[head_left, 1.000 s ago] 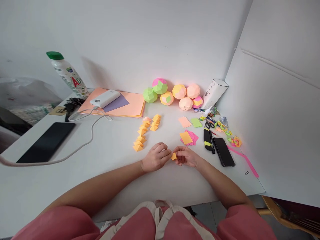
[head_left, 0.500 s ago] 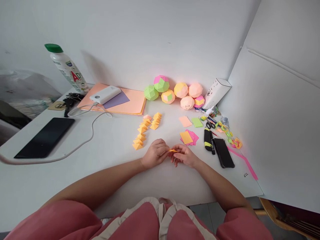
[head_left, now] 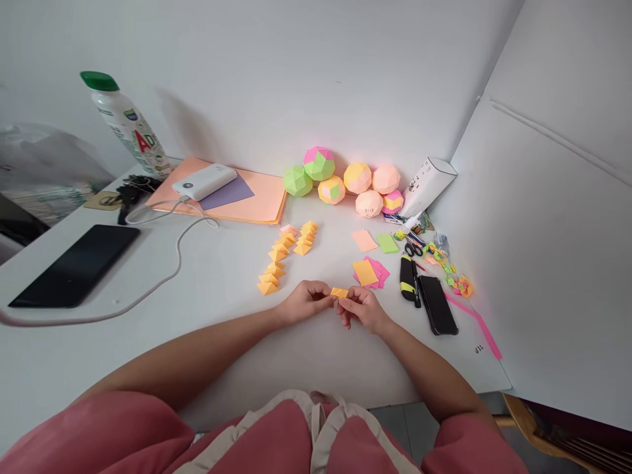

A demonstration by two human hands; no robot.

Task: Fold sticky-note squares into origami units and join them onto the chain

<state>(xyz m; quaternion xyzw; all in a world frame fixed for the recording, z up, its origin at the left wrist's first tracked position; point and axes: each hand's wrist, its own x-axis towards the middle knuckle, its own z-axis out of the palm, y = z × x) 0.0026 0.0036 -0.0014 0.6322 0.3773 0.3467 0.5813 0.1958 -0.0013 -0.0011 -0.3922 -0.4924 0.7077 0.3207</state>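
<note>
A small folded piece of orange paper (head_left: 339,292) is pinched between my two hands above the front of the white table. My left hand (head_left: 307,301) grips its left end between thumb and fingers. On the other end, my right hand (head_left: 363,309) has thumb and forefinger closed, with the lower fingers curled beneath. Rows of folded orange paper units (head_left: 276,260) lie just beyond my left hand. Past my right hand is a stack of orange and pink paper squares (head_left: 366,272), with peach squares (head_left: 364,240) and green squares (head_left: 388,243) behind it.
Several faceted paper balls (head_left: 318,163) sit against the wall. At right lie a utility knife (head_left: 408,276), scissors (head_left: 413,249), and a dark phone (head_left: 437,305). At left are a black tablet-like device (head_left: 74,266), a power bank (head_left: 204,182) with a cable, and a bottle (head_left: 129,128).
My left hand has turned and lowered its fingers, now pinching the left end. The orange paper has tilted so that more of its flat face shows. The view has shifted slightly.
</note>
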